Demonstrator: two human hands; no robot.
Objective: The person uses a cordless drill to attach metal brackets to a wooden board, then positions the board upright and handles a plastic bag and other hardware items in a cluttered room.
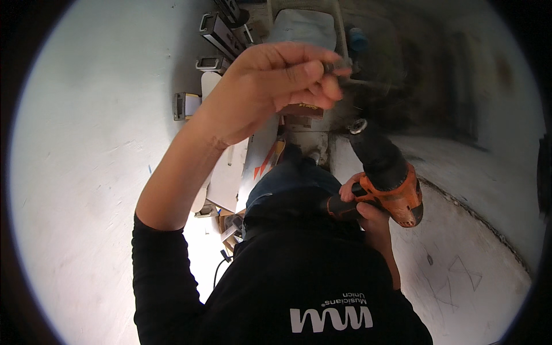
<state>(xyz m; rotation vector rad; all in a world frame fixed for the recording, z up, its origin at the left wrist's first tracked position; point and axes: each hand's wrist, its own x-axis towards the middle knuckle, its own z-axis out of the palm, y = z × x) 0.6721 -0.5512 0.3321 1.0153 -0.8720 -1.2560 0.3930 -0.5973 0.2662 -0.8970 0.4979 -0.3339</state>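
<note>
Raised in front of me is my left hand [275, 80], its thumb and fingers pinched around a small dark piece [329, 68]. Motion blur and the fingertips hide what kind of piece it is. Lower and to the right, my right hand [371, 208] wraps around the grip of an orange and black cordless drill [398, 195]. The drill tilts away from me and to the left. Its round silvery front end [357, 126] lies below and slightly right of my left fingertips, apart from them.
A pale wall [98, 144] runs along my left. Several hard cases with metal handles, one of them a dark case [221, 31], stand beside it. Ahead is a pale-framed bin [339, 23] near a blue object [357, 39]. A whitish wall [460, 259] rises on the right.
</note>
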